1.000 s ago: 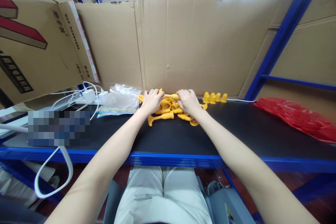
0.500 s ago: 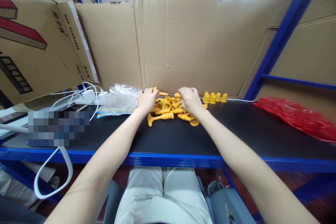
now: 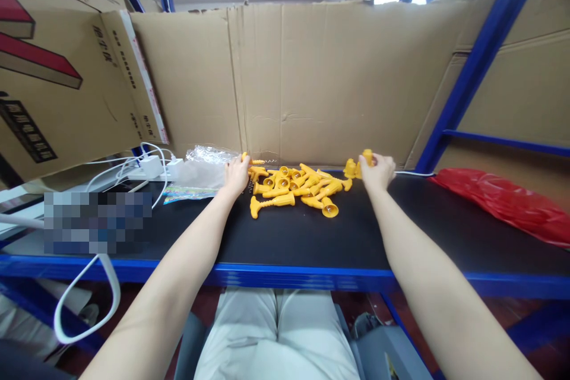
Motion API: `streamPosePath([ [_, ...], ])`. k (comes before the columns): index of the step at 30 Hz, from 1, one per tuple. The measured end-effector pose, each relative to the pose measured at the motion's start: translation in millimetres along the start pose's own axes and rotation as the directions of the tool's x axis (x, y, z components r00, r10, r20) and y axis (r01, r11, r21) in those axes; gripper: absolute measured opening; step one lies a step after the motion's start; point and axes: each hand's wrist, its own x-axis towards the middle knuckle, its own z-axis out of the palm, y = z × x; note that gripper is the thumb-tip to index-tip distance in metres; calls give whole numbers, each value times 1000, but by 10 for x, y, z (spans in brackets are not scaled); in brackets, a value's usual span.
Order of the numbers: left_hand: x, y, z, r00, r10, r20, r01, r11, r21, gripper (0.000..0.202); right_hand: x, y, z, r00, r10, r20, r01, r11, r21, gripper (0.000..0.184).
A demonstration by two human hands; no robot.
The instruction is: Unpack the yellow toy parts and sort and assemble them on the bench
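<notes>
At the left of the yellow heap, my left hand (image 3: 236, 176) is closed round the handle of a corkscrew (image 3: 255, 161), whose bare metal spiral points right. Over at the right, my right hand (image 3: 378, 171) pinches a yellow bell-shaped cap (image 3: 367, 155) among other yellow caps (image 3: 351, 168) standing at the back of the table; my fingers partly cover that group. Between my hands lies a heap of yellow corkscrews (image 3: 276, 202), several with a cap over the spiral. One loose-looking cap (image 3: 330, 208) at the front shows its open end.
Left of the heap lies a clear plastic bag (image 3: 202, 169), next to white chargers and cables (image 3: 151, 164). A red plastic bag (image 3: 499, 199) is on the right. Cardboard (image 3: 347, 83) walls the back, and a blue rail (image 3: 303, 276) edges the black tabletop (image 3: 285, 243).
My right hand has moved right from the heap to the standing caps, with a cap in its fingers. My left hand has shifted slightly left with the corkscrew, whose spiral is now fully bare.
</notes>
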Motion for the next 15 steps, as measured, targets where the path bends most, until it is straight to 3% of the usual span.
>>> streamPosePath([
  [2,5,-28,32,1000,-22,-3,22,999,-36,29,35,225,10,991,121,50,-120,993,-21,45],
  [4,13,-60,71,999,-37,-2,36,995,-95,29,43,382,38,938,281,202,-268,959,-93,44],
  [6,22,-96,118,999,-43,8,44,986,-163,29,41,451,74,908,334,254,-297,939,-172,40],
  [10,36,-170,213,998,-62,-5,58,953,-296,29,32,420,103,905,392,167,-350,907,-234,46],
  [13,51,-208,232,992,-71,-105,33,944,-329,25,32,408,92,902,402,159,-357,899,-253,49],
  [15,67,-217,208,978,-105,-182,45,951,-307,19,34,438,87,912,353,207,-288,913,-288,42],
])
